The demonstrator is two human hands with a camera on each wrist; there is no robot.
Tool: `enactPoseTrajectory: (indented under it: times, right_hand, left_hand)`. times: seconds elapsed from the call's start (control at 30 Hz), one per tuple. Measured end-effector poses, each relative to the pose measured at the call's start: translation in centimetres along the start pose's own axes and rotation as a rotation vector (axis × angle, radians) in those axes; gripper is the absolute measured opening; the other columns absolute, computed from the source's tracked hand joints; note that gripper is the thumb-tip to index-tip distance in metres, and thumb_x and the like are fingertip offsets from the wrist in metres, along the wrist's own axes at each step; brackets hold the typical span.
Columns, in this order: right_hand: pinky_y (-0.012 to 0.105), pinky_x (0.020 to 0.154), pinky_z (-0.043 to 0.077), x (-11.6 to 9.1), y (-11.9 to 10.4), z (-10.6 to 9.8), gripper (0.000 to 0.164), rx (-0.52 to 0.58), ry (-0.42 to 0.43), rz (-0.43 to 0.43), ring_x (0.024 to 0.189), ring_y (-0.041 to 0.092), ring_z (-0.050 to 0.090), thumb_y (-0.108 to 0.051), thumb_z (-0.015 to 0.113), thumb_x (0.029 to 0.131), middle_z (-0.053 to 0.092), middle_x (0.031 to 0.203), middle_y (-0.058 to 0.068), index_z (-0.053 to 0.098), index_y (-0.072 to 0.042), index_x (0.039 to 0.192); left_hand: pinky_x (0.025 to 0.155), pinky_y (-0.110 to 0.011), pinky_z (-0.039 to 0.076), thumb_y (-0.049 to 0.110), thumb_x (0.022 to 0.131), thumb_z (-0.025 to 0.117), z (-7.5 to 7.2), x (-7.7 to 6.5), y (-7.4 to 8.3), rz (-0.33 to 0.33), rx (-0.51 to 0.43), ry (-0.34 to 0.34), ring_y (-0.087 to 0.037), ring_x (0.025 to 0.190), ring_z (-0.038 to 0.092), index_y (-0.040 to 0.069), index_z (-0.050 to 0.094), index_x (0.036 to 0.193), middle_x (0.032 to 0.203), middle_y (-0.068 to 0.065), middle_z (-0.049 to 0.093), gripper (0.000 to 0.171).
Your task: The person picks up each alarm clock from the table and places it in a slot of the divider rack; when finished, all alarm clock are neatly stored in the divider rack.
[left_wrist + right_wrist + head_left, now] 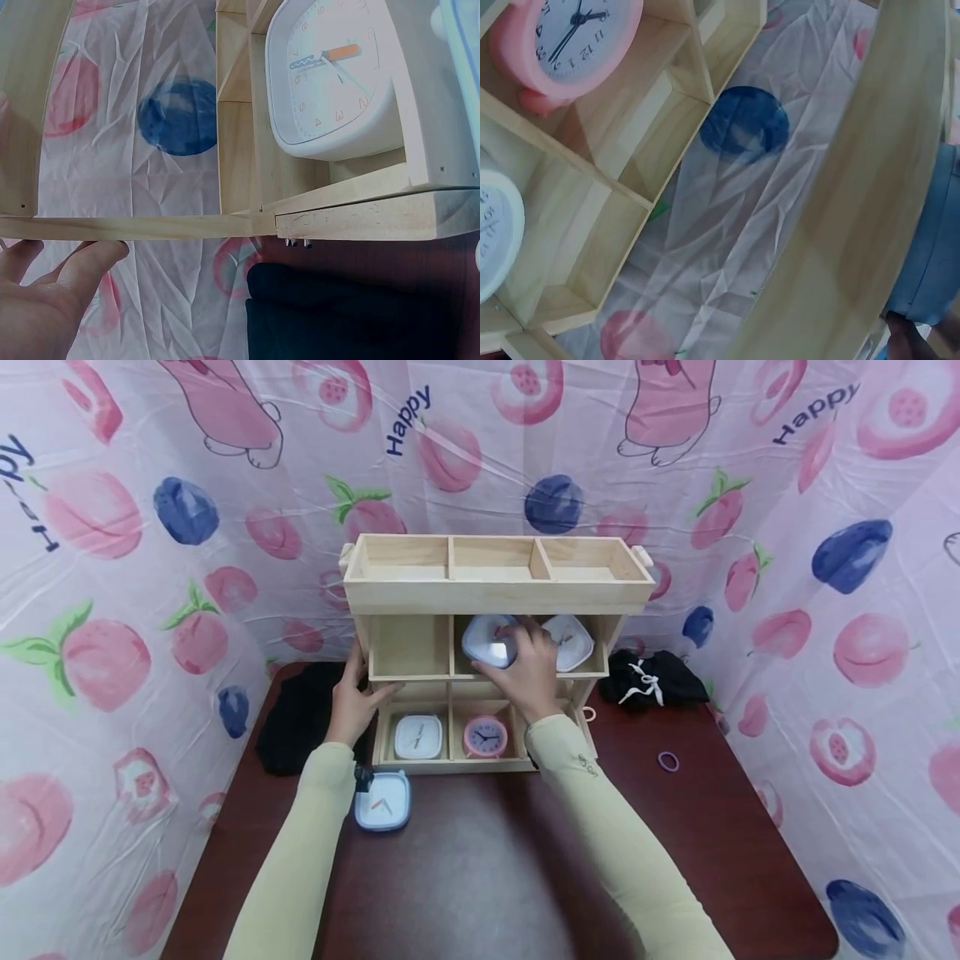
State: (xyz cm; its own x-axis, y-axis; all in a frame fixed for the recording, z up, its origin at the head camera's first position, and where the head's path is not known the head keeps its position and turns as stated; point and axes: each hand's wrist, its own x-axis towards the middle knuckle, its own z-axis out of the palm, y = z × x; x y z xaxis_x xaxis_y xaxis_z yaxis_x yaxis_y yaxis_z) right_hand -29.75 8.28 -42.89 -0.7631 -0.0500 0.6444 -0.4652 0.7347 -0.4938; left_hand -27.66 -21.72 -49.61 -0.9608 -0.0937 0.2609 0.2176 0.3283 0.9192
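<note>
A tiered wooden box (480,597) stands at the table's back. My right hand (528,668) grips a blue-rimmed clock (482,642) in the middle tier's centre compartment; the right wrist view shows its blue side (930,232) with a fingertip against it. To its right sits a white clock (568,642). My left hand (352,706) touches the box's left side, fingers extended along the outer wall (150,226). Below, a white clock (417,737) and a pink alarm clock (485,737) occupy the bottom tier. Another white clock (491,232) appears beside the pink one in the right wrist view.
A blue-rimmed clock (383,802) lies on the table (465,877) by my left sleeve. Black cloth (300,718) lies left of the box, and a black bundle with white string (652,678) lies right. A purple ring (667,762) is nearby. Patterned fabric (480,460) hangs behind.
</note>
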Motion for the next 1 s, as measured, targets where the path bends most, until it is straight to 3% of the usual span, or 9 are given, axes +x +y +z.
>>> enactPoseTrajectory:
  times: [0.2, 0.33, 0.57, 0.7, 0.87, 1.0]
  right_hand:
    - [0.059, 0.102, 0.044, 0.3, 0.2, 1.2, 0.059, -0.160, -0.049, -0.029, 0.128, 0.036, 0.063, -0.047, 0.099, 0.068, 0.067, 0.142, 0.011, 0.072, -0.015, 0.110]
    - [0.059, 0.105, 0.042, 0.1, 0.3, 1.7, 0.057, -0.207, -0.061, -0.032, 0.130, 0.036, 0.063, -0.051, 0.096, 0.073, 0.065, 0.147, 0.010, 0.071, -0.016, 0.111]
    - [0.059, 0.109, 0.040, -0.3, 0.0, 1.9, 0.054, -0.225, -0.079, -0.026, 0.131, 0.040, 0.061, -0.055, 0.089, 0.081, 0.058, 0.159, 0.009, 0.072, -0.017, 0.115]
    - [0.063, 0.114, 0.039, -1.3, -0.6, 2.0, 0.050, -0.177, -0.012, -0.047, 0.136, 0.046, 0.055, -0.052, 0.086, 0.085, 0.054, 0.161, 0.014, 0.076, -0.013, 0.115]
    - [0.060, 0.110, 0.046, -4.2, -2.4, 2.6, 0.030, -0.004, 0.122, -0.117, 0.124, 0.043, 0.057, -0.033, 0.083, 0.091, 0.067, 0.135, 0.022, 0.078, -0.007, 0.106]
    - [0.044, 0.090, 0.057, -7.8, -4.3, 3.4, 0.016, 0.099, 0.078, -0.183, 0.099, 0.030, 0.064, -0.022, 0.080, 0.093, 0.072, 0.103, 0.012, 0.077, -0.007, 0.099]
  left_hand:
    - [0.125, -0.055, 0.042, 0.018, 0.093, 0.086, 0.2, -0.1, 0.1, 0.003, -0.003, 0.004, -0.034, 0.157, 0.040, 0.052, 0.014, 0.169, 0.174, -0.013, 0.034, 0.109]
    - [0.125, -0.055, 0.042, 0.017, 0.093, 0.086, 0.2, 0.0, 0.1, 0.006, -0.003, 0.004, -0.035, 0.157, 0.040, 0.051, 0.014, 0.169, 0.174, -0.012, 0.033, 0.110]
    - [0.124, -0.057, 0.042, 0.017, 0.093, 0.085, 0.2, 0.0, 0.1, 0.010, -0.003, 0.001, -0.035, 0.158, 0.039, 0.050, 0.014, 0.169, 0.175, -0.011, 0.031, 0.109]
    - [0.125, -0.058, 0.041, 0.017, 0.093, 0.085, 0.1, 0.0, -0.1, 0.011, -0.006, 0.004, -0.036, 0.158, 0.038, 0.051, 0.015, 0.169, 0.175, -0.011, 0.031, 0.108]
    - [0.125, -0.059, 0.041, 0.018, 0.093, 0.085, 0.1, -0.1, -0.1, 0.005, -0.010, 0.005, -0.035, 0.159, 0.037, 0.052, 0.014, 0.168, 0.177, -0.009, 0.029, 0.109]
    - [0.124, -0.059, 0.041, 0.019, 0.093, 0.085, 0.1, 0.0, -0.1, 0.009, 0.000, 0.006, -0.036, 0.159, 0.037, 0.052, 0.014, 0.169, 0.176, -0.009, 0.029, 0.109]
